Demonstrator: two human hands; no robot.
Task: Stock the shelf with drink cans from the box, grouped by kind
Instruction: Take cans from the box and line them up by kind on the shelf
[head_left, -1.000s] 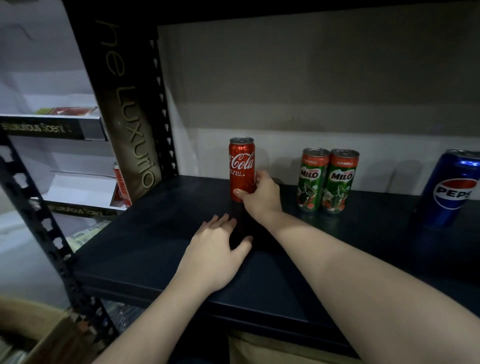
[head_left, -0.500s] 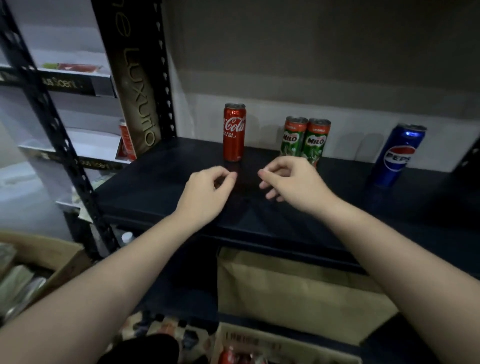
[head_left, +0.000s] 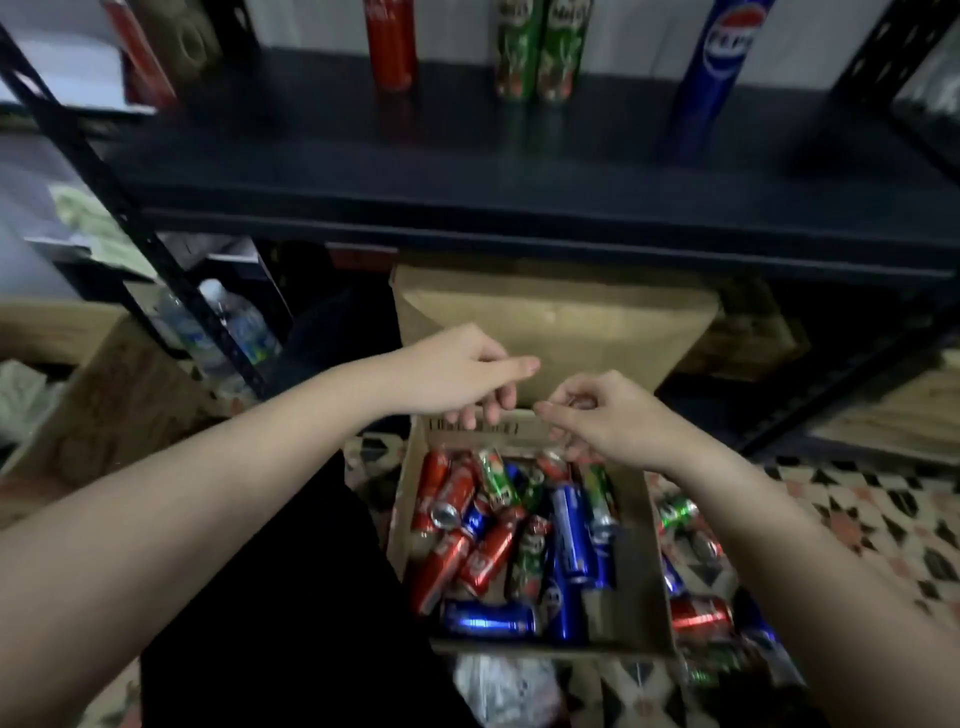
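Note:
A cardboard box on the floor holds several loose red, green and blue drink cans. My left hand and my right hand hover above the box's far edge, fingers loosely curled, holding nothing. On the dark shelf above stand a red Coca-Cola can, two green Milo cans side by side, and a blue Pepsi can further right.
A larger cardboard box sits under the shelf behind the can box. More cans lie on the patterned floor to the right. Water bottles and another carton are at the left, beside the black shelf upright.
My right hand let go of the Coca-Cola can on the shelf. Both hands drew back and came down over the box, and my view tilted down to it.

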